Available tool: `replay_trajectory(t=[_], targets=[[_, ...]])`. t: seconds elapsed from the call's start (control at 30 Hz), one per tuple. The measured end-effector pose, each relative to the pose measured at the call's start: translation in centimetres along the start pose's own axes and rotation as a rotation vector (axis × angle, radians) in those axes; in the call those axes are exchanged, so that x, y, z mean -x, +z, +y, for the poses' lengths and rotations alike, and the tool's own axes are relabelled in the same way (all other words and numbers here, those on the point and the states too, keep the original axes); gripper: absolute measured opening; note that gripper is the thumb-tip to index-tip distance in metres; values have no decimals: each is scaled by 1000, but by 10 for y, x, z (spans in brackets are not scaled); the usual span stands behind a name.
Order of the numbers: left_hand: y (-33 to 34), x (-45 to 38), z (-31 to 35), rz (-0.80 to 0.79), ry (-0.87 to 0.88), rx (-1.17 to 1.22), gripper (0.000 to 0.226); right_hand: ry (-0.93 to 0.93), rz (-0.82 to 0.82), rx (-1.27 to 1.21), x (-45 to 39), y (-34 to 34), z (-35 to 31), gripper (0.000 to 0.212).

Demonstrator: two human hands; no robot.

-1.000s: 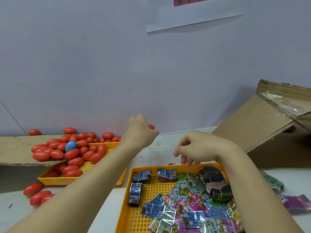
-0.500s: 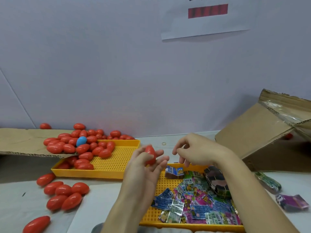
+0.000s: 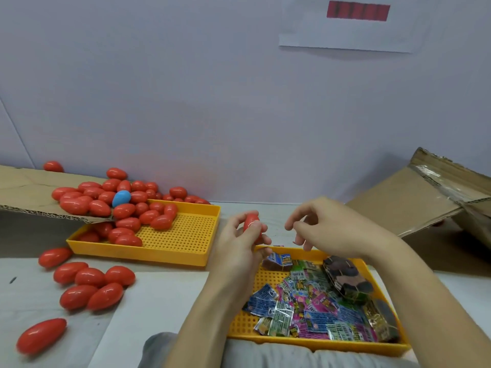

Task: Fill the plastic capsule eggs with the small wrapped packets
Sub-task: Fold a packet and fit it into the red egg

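Left hand (image 3: 239, 248) grips a red egg (image 3: 252, 223), held above the bench between the two yellow trays. Right hand (image 3: 329, 227) hovers just beside it, fingers loosely curled, holding nothing visible. Packets (image 3: 305, 306) piled in the near tray (image 3: 313, 345); print too small and blurred to read, only a "6+" mark on the blue ones. Far tray (image 3: 186, 251) holds more red eggs and one blue egg (image 3: 121, 198). Loose eggs (image 3: 90, 285) on the bench at left. Wall sheet (image 3: 353, 25) has a red bar, text illegible.
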State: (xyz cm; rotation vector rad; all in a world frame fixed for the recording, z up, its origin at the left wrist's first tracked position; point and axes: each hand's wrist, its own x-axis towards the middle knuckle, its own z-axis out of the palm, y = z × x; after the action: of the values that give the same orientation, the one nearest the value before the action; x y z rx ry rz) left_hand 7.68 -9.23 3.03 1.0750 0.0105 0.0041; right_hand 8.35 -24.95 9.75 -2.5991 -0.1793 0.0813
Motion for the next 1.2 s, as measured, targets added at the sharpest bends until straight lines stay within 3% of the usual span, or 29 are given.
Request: replay_trajectory(t=[0.2, 0.43, 0.63, 1.0, 1.2], targets=[[2, 5, 1, -25, 44, -35, 19, 39, -21, 179, 26, 26, 6, 17], [0, 5, -6, -80, 96, -141, 22, -26, 192, 271, 43, 51, 36, 14], [-4, 1, -14, -122, 89, -184, 22, -65, 153, 323, 40, 58, 42, 25], [-2, 0, -20, -153, 73, -198, 23, -139, 299, 237, 45, 62, 48, 20], [-2, -1, -20, -165, 70, -165, 20, -87, 404, 47, 47, 60, 44, 16]])
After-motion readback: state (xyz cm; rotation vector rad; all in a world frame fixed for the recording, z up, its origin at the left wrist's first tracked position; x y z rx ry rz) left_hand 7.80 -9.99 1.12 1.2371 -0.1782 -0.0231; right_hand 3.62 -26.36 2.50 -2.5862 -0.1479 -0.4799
